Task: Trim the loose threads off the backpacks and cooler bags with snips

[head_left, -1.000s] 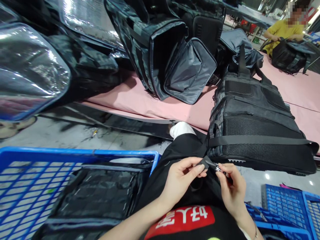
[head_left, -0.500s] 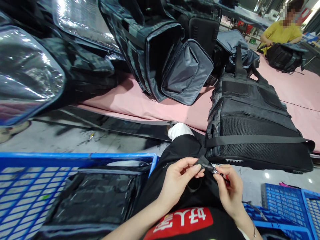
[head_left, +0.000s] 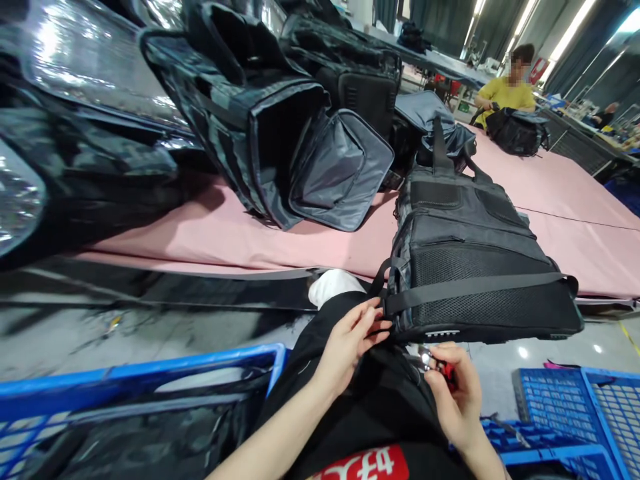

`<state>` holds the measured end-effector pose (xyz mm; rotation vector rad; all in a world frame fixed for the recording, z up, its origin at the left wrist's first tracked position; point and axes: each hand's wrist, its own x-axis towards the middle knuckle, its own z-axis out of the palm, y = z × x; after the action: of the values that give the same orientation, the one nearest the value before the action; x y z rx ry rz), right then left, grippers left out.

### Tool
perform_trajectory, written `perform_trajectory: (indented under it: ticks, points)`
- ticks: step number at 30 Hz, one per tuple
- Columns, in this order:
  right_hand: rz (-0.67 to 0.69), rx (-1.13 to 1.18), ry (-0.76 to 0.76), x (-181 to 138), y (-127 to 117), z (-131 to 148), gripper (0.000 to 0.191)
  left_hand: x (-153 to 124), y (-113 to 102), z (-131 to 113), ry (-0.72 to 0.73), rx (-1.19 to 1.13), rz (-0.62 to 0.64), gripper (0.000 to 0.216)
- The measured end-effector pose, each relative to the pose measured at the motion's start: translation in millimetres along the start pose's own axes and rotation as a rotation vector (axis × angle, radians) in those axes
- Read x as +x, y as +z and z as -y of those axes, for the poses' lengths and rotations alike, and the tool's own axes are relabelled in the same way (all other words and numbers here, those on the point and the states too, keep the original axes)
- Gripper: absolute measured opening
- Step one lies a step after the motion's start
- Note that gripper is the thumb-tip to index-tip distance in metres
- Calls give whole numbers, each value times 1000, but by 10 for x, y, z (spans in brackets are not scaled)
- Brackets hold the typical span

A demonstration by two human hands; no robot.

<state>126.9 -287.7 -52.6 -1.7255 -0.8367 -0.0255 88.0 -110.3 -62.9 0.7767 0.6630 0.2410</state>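
Observation:
In the head view, my left hand (head_left: 350,343) is at the lower left corner of a black backpack (head_left: 480,260), its fingers closed on a black webbing strap (head_left: 384,308) there. A wide strap (head_left: 470,287) crosses the mesh panel of the pack. To the right, just below the pack, my right hand (head_left: 457,393) is closed around a small red tool with a shiny metal end (head_left: 426,359). Its exact kind is hard to make out. The metal end points toward my left hand, and the two hands are apart.
Open camouflage bags (head_left: 280,133) with grey and silver linings crowd the pink-covered table (head_left: 280,250). Blue plastic crates stand at lower left (head_left: 150,373) and lower right (head_left: 555,400). A person in yellow (head_left: 510,97) handles a black bag farther along the table.
My hands have moved apart. The left has left the black strap piece at the tool and now reaches the pack's corner strap. The camera has turned, so everything appears shifted left.

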Motion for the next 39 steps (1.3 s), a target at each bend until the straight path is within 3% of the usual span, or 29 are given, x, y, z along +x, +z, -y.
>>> perform_trajectory:
  ticks: [3, 6, 15, 22, 28, 39]
  points:
    - [-48, -9, 37, -11, 9, -3, 22, -2, 45, -105, -47, -57, 105, 36]
    - [-86, -36, 32, 0, 15, 23, 21, -133, 62, -203, -14, -24, 126, 30]
    - [-109, -191, -187, -59, -26, 38, 34, -487, 170, -232, -117, -40, 231, 29]
    - [-83, -320, -312, -15, -54, 96, 35, -561, 243, -240, 26, 68, 197, 21]
    - [-56, -280, -244, 28, -53, 114, 27, -611, 223, -184, 134, 170, 184, 17]
    - [-15, -269, -195, 65, -80, 154, 13, -577, 215, -159, 119, 207, 184, 19]
